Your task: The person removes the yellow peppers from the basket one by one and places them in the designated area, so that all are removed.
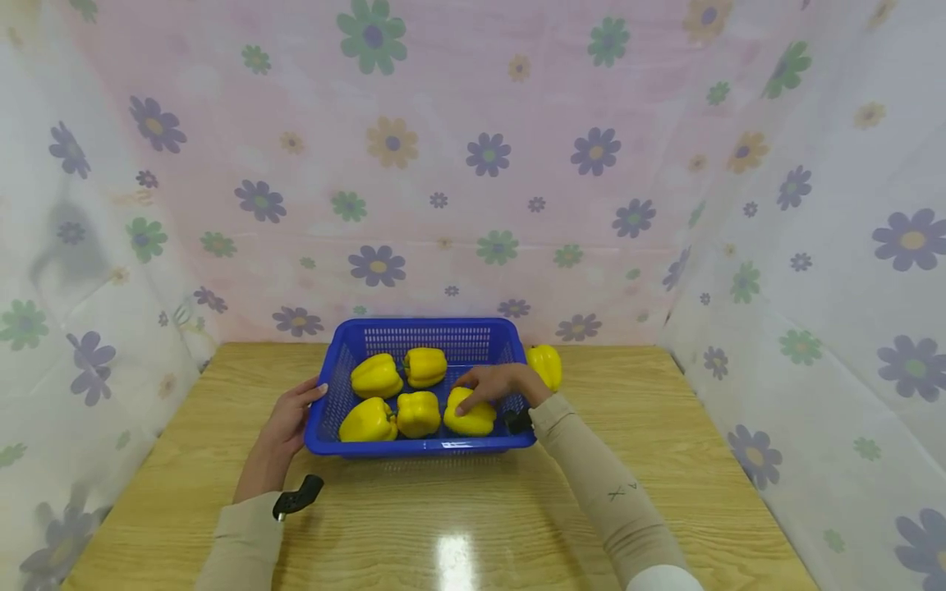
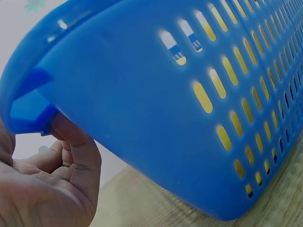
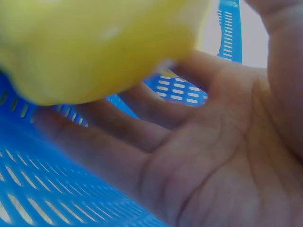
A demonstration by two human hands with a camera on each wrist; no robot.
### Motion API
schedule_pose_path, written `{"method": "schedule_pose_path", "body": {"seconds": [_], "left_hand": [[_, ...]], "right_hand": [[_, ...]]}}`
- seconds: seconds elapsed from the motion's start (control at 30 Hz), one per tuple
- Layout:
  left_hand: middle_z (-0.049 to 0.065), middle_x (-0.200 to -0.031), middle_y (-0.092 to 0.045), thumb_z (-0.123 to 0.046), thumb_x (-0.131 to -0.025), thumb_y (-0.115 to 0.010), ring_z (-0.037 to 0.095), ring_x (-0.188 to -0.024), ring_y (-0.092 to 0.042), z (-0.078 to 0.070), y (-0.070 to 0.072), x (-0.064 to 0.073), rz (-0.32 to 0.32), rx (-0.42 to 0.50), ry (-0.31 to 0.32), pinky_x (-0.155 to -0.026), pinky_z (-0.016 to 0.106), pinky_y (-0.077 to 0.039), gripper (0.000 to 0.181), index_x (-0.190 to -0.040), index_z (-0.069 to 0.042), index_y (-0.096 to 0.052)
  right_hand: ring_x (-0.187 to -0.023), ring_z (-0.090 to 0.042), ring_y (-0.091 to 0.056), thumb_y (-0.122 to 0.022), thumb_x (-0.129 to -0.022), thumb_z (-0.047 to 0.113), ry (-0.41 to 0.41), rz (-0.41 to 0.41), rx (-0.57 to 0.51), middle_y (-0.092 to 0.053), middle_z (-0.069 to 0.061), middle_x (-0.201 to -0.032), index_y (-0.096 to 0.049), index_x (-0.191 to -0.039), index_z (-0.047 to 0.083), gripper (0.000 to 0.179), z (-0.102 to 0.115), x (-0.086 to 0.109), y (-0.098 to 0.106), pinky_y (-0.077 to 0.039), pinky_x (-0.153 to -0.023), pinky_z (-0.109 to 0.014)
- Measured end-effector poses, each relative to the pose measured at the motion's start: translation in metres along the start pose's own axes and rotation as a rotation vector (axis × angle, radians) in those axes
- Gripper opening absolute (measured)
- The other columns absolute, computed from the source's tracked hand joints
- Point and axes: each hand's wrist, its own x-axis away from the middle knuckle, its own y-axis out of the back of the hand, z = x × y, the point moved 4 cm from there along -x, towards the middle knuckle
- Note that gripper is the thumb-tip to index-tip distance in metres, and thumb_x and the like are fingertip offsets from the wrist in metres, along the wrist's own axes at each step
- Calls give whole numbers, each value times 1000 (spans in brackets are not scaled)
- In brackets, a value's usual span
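Note:
A blue plastic basket with slotted walls stands on the table and holds several yellow bell peppers. At its left end my left hand grips the rim, thumb on top and fingers curled beneath the lip. Inside the right part of the basket, my right hand holds a yellow bell pepper, its thumb on the near side. The right wrist view shows this pepper large and blurred against the fingers. Left of it lie a blocky pepper and another pepper on its side.
Two more peppers lie at the basket's back, one pepper at left and one pepper near the middle. Outside the basket, beyond its right end, a yellow pepper stands on the wooden table. Flowered cloth encloses the table's back and sides.

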Motion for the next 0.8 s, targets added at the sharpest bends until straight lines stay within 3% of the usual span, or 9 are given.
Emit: {"method": "schedule_pose_path", "body": {"seconds": [0.2, 0.4, 0.57, 0.67, 0.8], "left_hand": [[-14, -105, -66, -19, -109, -46, 3, -96, -66, 0, -1, 0, -4, 2, 8, -87, 22, -58, 66, -162, -1, -10], [-13, -105, -65, -19, -110, -46, 3, -96, -66, -1, -2, 0, -5, -8, 6, -87, 22, -58, 66, -162, -1, -11], [-13, -104, -65, -18, -110, -45, 4, -95, -66, 0, -2, -1, -8, -5, 7, -86, 22, -58, 65, -162, -1, -11], [-13, -104, -65, -18, -109, -46, 4, -95, -66, 0, -2, 0, -11, 2, 11, -86, 22, -58, 66, -162, -1, -11], [-13, -107, -63, -19, -109, -47, 3, -96, -65, 1, -2, 1, -17, -14, 10, -87, 22, -57, 67, -162, -1, -11]], "right_hand": [[-149, -34, -34, -54, -103, 50, 36, -145, -44, -35, -14, -162, -34, -159, 10, 72, 0, -5, 2, -31, -120, -51], [-134, -32, -46, -61, -98, 49, 4, -120, -123, -43, -15, -152, -31, -158, 12, 76, -4, -8, -1, -45, -109, -49], [-127, -31, -49, -71, -95, 29, 29, -91, -203, -41, -16, -149, -28, -159, 16, 78, -6, -8, -2, -55, -95, -43], [-121, -30, -52, -75, -93, 22, 55, -124, -251, -46, -16, -143, -37, -153, 20, 71, -6, -7, 0, -58, -88, -41], [-119, -29, -54, -77, -92, 26, 70, -188, -248, -49, -14, -143, -43, -151, 23, 69, -4, -6, 2, -57, -87, -41]]}}
